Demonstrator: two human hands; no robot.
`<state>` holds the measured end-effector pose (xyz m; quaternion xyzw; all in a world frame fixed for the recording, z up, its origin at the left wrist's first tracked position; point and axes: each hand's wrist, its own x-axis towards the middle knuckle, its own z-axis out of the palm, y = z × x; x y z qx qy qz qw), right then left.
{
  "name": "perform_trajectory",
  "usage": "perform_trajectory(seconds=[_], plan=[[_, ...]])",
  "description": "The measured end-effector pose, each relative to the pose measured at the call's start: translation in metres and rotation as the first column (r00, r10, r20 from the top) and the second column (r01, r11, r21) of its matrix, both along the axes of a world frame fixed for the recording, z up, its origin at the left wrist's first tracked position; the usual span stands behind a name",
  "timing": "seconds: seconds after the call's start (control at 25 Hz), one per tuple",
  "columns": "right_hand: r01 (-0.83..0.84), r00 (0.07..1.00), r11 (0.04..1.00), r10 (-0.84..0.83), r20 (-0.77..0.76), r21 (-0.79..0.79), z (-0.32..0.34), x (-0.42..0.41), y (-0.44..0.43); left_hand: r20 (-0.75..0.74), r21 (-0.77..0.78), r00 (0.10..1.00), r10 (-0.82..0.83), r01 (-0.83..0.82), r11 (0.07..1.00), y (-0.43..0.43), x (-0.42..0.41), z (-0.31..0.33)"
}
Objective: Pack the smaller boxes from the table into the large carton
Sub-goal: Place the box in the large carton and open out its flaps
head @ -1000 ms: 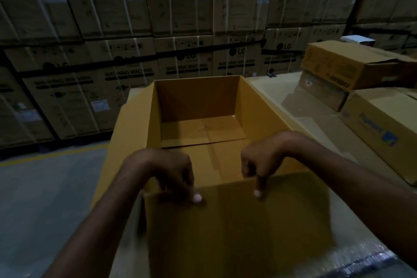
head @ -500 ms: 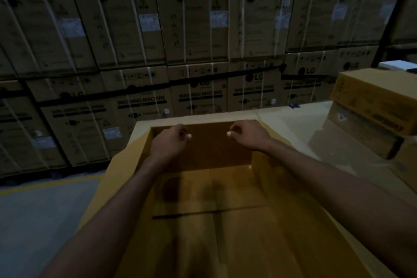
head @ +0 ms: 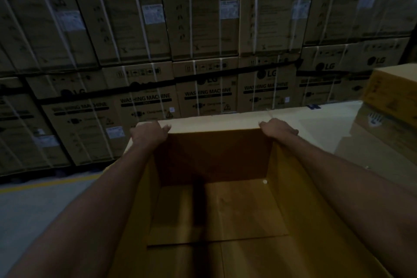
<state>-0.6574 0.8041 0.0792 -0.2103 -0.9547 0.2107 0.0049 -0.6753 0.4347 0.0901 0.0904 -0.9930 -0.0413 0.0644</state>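
The large brown carton (head: 225, 210) stands open in front of me on the table, and nothing lies on its floor. Its far flap (head: 214, 121) is folded outward and down. My left hand (head: 150, 134) grips the far rim at the left corner, fingers curled over the fold. My right hand (head: 278, 131) grips the same rim at the right corner. At the right edge a smaller yellow box (head: 394, 90) sits on top of another box (head: 383, 135).
The pale table top (head: 327, 124) runs to the right behind the carton. A wall of stacked, strapped washing-machine cartons (head: 203, 52) fills the background. Grey floor with a yellow line (head: 45, 184) lies to the left.
My hands left the near flap, reached across to the far rim, then spread from its middle to its two corners. The far flap now lies folded outward.
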Motion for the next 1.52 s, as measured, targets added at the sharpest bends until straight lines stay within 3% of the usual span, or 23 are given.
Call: perform_trajectory(seconds=[0.08,0.16,0.28,0.36,0.48,0.56,0.64,0.76,0.84,0.92,1.08,1.16,1.36,1.52], plan=[[0.005,0.996,0.978,-0.023,-0.086,-0.206,0.000,-0.011,0.008,0.066,0.120,0.994,0.086,-0.093,0.988,-0.005,-0.004,-0.016],[-0.014,0.980,0.952,-0.048,-0.193,-0.307,-0.001,-0.008,0.013,0.033,0.350,0.992,0.118,-0.122,0.929,-0.011,-0.009,-0.024],[-0.071,0.940,0.953,-0.035,-0.340,-0.295,0.000,0.002,0.011,-0.016,0.769,0.991,0.135,-0.074,0.635,-0.021,-0.013,-0.014],[-0.099,0.902,0.942,-0.051,-0.429,-0.321,-0.001,0.007,0.010,-0.061,0.855,0.991,0.123,-0.011,0.518,-0.027,-0.007,-0.013],[-0.108,0.874,0.881,-0.137,-0.466,-0.460,-0.001,0.012,0.017,-0.107,0.884,0.986,0.129,0.035,0.467,-0.032,0.006,-0.016],[-0.138,0.878,0.828,-0.152,-0.455,-0.543,-0.003,0.017,0.019,-0.122,0.865,0.982,0.146,0.033,0.501,-0.035,0.012,-0.016],[-0.136,0.883,0.856,-0.124,-0.454,-0.498,-0.006,0.020,0.017,-0.146,0.835,0.963,0.228,-0.004,0.550,-0.037,0.019,-0.010],[-0.052,0.890,0.970,-0.064,-0.452,-0.239,-0.008,0.023,0.003,-0.152,0.717,0.951,0.271,-0.083,0.692,-0.038,0.037,-0.006],[-0.094,0.923,0.996,0.083,-0.376,-0.010,-0.010,0.022,-0.005,-0.044,0.527,0.986,0.158,-0.112,0.843,-0.041,0.053,-0.013],[-0.170,0.938,0.980,0.192,-0.289,0.099,-0.009,0.025,-0.007,0.119,0.380,0.991,0.067,-0.108,0.919,-0.047,0.072,-0.019],[-0.273,0.955,0.956,0.283,-0.085,0.109,-0.001,0.056,-0.003,0.207,0.368,0.974,0.086,-0.159,0.916,-0.053,0.125,-0.024],[-0.243,0.970,0.968,0.243,-0.005,0.069,0.001,0.097,-0.003,0.228,0.287,0.969,0.094,-0.159,0.945,-0.051,0.161,-0.022],[-0.208,0.969,0.936,0.159,0.188,0.284,0.001,0.241,0.000,0.242,0.035,0.964,0.112,-0.124,0.992,-0.044,0.257,-0.016],[-0.215,0.959,0.916,0.132,0.251,0.338,0.011,0.353,0.000,0.202,-0.054,0.977,0.073,-0.064,0.997,-0.045,0.329,-0.015]])
